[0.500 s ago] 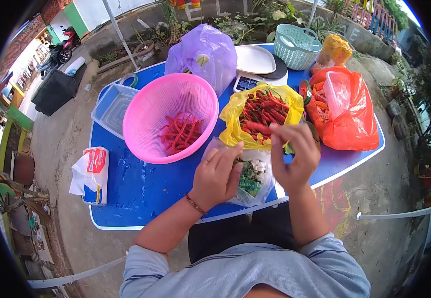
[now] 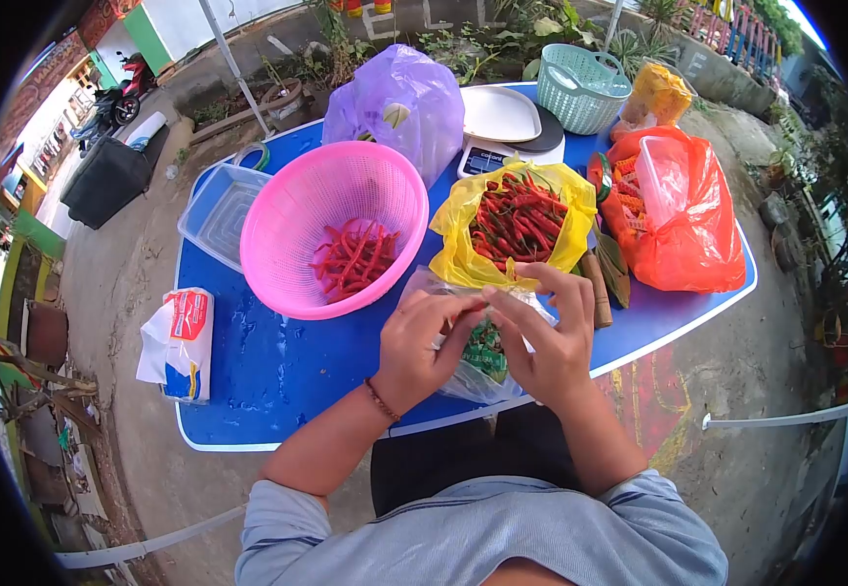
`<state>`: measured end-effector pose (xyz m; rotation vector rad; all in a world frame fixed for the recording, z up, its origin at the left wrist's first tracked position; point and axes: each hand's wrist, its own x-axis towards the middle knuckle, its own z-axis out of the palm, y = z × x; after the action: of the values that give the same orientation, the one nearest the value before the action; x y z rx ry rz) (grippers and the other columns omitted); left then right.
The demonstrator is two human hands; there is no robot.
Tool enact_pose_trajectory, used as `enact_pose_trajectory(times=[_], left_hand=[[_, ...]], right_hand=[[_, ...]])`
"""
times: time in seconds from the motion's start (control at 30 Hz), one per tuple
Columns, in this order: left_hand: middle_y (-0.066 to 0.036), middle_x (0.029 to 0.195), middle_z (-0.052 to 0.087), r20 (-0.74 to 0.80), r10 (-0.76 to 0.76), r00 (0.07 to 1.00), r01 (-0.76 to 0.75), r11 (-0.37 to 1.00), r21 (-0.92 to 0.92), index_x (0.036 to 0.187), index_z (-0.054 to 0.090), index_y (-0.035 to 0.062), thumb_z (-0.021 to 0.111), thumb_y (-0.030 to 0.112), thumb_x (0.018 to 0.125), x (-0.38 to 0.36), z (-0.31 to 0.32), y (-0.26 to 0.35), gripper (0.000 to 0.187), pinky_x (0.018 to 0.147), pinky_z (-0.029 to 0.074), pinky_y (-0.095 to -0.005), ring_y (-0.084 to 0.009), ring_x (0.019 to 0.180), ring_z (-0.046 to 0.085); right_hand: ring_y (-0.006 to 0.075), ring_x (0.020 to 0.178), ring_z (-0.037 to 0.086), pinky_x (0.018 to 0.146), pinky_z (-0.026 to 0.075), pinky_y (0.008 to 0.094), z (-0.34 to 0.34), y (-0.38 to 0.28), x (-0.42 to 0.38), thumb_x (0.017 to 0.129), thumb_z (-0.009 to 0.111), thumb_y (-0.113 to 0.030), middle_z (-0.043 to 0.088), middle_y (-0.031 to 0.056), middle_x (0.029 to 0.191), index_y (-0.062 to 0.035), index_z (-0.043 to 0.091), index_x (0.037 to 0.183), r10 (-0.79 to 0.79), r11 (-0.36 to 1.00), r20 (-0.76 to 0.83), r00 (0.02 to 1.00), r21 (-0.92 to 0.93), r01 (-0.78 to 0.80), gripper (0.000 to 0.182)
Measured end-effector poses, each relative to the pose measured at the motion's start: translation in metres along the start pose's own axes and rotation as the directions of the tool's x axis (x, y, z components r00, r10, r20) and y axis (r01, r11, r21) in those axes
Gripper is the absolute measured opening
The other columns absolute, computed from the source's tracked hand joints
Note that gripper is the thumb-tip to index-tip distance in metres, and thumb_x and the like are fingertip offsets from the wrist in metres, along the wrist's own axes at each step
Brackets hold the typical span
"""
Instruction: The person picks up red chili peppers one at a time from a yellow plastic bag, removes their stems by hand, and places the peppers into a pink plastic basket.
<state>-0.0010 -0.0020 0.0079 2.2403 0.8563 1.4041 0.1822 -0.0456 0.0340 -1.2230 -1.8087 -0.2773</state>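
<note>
- Fingertips of left hand [image 2: 422,344] and right hand [image 2: 544,340] meet over the clear plastic bag [image 2: 463,376], pinched on something small; likely a green stem, too small to tell.
- Step: stemming chillies. Next needs a fresh one from the yellow bag [image 2: 463,256].
- Bag: thin, crinkled, green scraps inside, at the blue table [image 2: 277,376] near edge.
- Pink basket [image 2: 287,210]: rigid mesh, glossy red chillies [image 2: 353,259].

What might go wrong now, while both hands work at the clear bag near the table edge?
1. The clear bag lies at the blue table's near edge under the left hand and right hand; it may slip off.
2. The yellow bag of chillies sits open just behind; a nudge may spill some.
</note>
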Motion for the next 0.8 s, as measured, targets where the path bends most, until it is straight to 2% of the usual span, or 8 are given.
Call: enact_pose_trajectory(times=[0.13,0.23,0.33,0.47,0.53,0.63,0.73,0.8], left_hand=[[-0.007,0.095,0.075,-0.03,0.185,0.982,-0.182,0.98,0.086,0.106,0.073,0.0041,0.081,0.005,0.085,0.0,0.005,-0.004,0.023,0.067,0.052,-0.0294,-0.0197,0.072,0.064],[-0.006,0.094,0.075,-0.014,0.231,0.973,-0.228,0.969,0.096,0.104,0.073,0.0046,0.082,0.005,0.085,0.002,0.004,0.0,0.021,0.068,0.052,-0.0306,-0.0202,0.072,0.064],[-0.006,0.093,0.074,0.007,0.223,0.975,-0.223,0.973,0.055,0.103,0.073,0.0047,0.082,0.006,0.085,0.003,0.003,0.003,0.019,0.067,0.051,-0.0306,-0.02,0.071,0.063],[-0.006,0.09,0.072,0.046,0.068,0.997,-0.062,0.992,-0.109,0.101,0.074,0.0045,0.081,0.008,0.088,0.001,0.002,0.003,0.016,0.065,0.049,-0.028,-0.0161,0.069,0.061],[-0.005,0.088,0.071,0.104,-0.041,0.994,0.059,0.982,-0.178,0.101,0.074,0.0037,0.079,0.009,0.09,0.001,-0.001,0.006,0.014,0.064,0.048,-0.0263,-0.0132,0.069,0.06],[-0.005,0.087,0.069,0.148,-0.144,0.978,0.18,0.946,-0.269,0.102,0.072,0.0026,0.077,0.009,0.093,-0.002,-0.001,0.006,0.012,0.063,0.046,-0.0242,-0.0101,0.069,0.059],[-0.005,0.088,0.068,0.105,-0.16,0.982,0.184,0.94,-0.288,0.103,0.071,0.002,0.075,0.009,0.094,-0.005,0.001,0.005,0.013,0.064,0.047,-0.0237,-0.0102,0.07,0.059],[-0.006,0.089,0.069,0.023,-0.098,0.995,0.101,0.967,-0.235,0.105,0.07,0.0022,0.074,0.008,0.095,-0.005,0.0,0.003,0.012,0.064,0.048,-0.0242,-0.0113,0.071,0.06]], right_hand=[[0.024,0.097,0.062,0.092,0.043,0.0437,-0.007,0.004,-0.004,0.081,0.075,-0.011,0.07,0.0026,0.099,-0.0155,0.076,0.105,-0.052,0.995,0.07,0.996,-0.077,0.057,0.025],[0.026,0.09,0.065,0.084,0.047,0.0436,-0.011,0.001,-0.003,0.082,0.075,-0.008,0.069,0.0027,0.092,-0.0095,0.072,0.097,0.021,1.0,0.11,0.994,-0.007,-0.02,0.015],[0.0242,0.08,0.067,0.07,0.052,0.039,-0.006,0.004,-0.011,0.087,0.073,-0.003,0.068,0.0069,0.088,-0.0033,0.067,0.093,0.139,0.947,0.155,0.978,0.268,-0.177,0.009],[0.0166,0.076,0.069,0.056,0.055,0.0302,-0.01,0.002,-0.015,0.095,0.069,-0.001,0.067,0.0081,0.087,0.0022,0.066,0.097,0.396,0.579,0.415,0.819,0.579,-0.574,0.005],[0.0127,0.077,0.068,0.056,0.058,0.0271,-0.01,0.003,-0.015,0.099,0.066,-0.003,0.067,0.0077,0.087,0.0041,0.066,0.099,0.432,0.328,0.541,0.722,0.652,-0.684,0.007],[0.013,0.077,0.069,0.056,0.059,0.0262,-0.011,0.004,-0.013,0.1,0.066,-0.004,0.066,0.0058,0.088,0.0051,0.066,0.102,0.423,0.131,0.62,0.661,0.679,-0.722,0.009],[0.0132,0.077,0.069,0.057,0.06,0.0266,-0.01,0.0,-0.012,0.098,0.067,-0.003,0.068,0.0068,0.087,0.0036,0.067,0.102,0.471,0.215,0.579,0.665,0.655,-0.724,0.007],[0.014,0.077,0.071,0.058,0.059,0.0264,-0.007,-0.003,-0.012,0.096,0.069,0.0,0.07,0.0081,0.088,0.0027,0.069,0.101,0.516,0.496,0.408,0.753,0.574,-0.651,0.006]])
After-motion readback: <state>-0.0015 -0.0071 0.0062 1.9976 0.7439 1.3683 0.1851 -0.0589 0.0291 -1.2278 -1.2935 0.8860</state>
